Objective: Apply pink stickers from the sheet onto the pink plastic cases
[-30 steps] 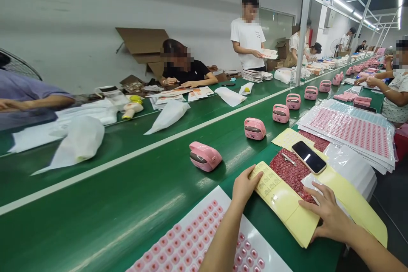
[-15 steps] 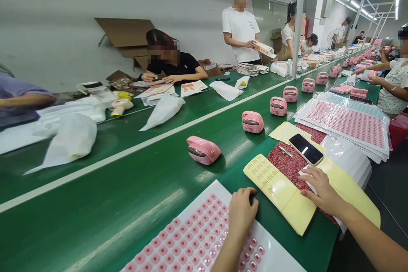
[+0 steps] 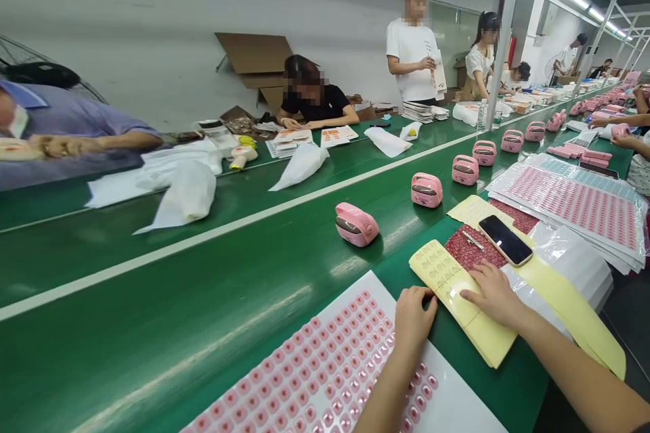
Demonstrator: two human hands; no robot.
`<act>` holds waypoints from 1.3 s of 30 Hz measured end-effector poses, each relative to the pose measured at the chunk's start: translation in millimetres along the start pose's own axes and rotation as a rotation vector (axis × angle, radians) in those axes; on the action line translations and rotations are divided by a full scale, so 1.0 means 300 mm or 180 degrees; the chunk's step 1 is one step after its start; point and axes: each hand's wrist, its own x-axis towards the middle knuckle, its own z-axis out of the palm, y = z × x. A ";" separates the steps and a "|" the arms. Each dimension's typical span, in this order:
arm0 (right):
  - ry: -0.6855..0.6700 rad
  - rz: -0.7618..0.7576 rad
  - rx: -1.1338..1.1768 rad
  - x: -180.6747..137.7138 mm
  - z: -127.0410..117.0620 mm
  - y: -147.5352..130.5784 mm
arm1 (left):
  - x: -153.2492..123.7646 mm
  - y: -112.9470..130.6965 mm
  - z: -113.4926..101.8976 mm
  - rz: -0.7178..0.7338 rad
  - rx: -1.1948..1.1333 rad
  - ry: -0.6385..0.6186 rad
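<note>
My left hand is bent over the upper right edge of a white sheet of pink stickers. Its fingers are curled together beside the edge of a yellow label sheet; whatever they pinch is hidden. My right hand lies on that yellow sheet with its fingers stretched out. Small printed labels cover the upper part of the yellow sheet. Beyond the hands, a pink device with a handle sits on the green conveyor belt.
A phone and metal tweezers lie on red patterned material. More sticker sheets are stacked at the right. Several pink devices line the belt. Co-workers sit and stand across it, near white wrapped bundles.
My right hand has moved left and down onto the yellow sheet. My left hand stays by the sticker sheet's edge. The view has swung left, and a standing co-worker's carton is turned upright.
</note>
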 end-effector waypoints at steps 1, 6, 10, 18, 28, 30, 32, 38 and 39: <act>-0.0047 0.0012 0.0130 0.019 0.001 0.009 | 0.001 -0.003 0.002 0.0003 -0.0040 0.0020; -0.0004 -0.0238 0.0578 0.073 0.026 0.025 | -0.003 -0.013 0.010 0.0057 -0.0267 0.0188; 0.0210 -0.0376 0.0555 0.101 0.047 0.038 | -0.011 -0.020 0.012 0.0033 -0.0435 0.0421; 0.0602 -0.1104 0.0293 0.202 0.054 0.083 | -0.012 -0.040 0.014 -0.0033 -0.0629 0.0759; 0.1380 -0.1064 0.0303 0.235 0.053 0.086 | -0.013 -0.046 0.013 0.0146 -0.0654 0.1153; 0.1423 -0.1047 0.0314 0.233 0.061 0.092 | -0.014 -0.047 0.011 0.0208 -0.0641 0.1153; 0.1424 -0.1042 0.0324 0.230 0.069 0.098 | -0.017 -0.049 0.008 0.0268 -0.0616 0.1117; 0.1372 -0.0943 0.0295 0.220 0.090 0.115 | -0.024 -0.056 0.001 0.0334 -0.0500 0.0917; 0.1340 -0.0936 0.0280 0.220 0.094 0.115 | -0.024 -0.057 0.002 0.0341 -0.0475 0.0865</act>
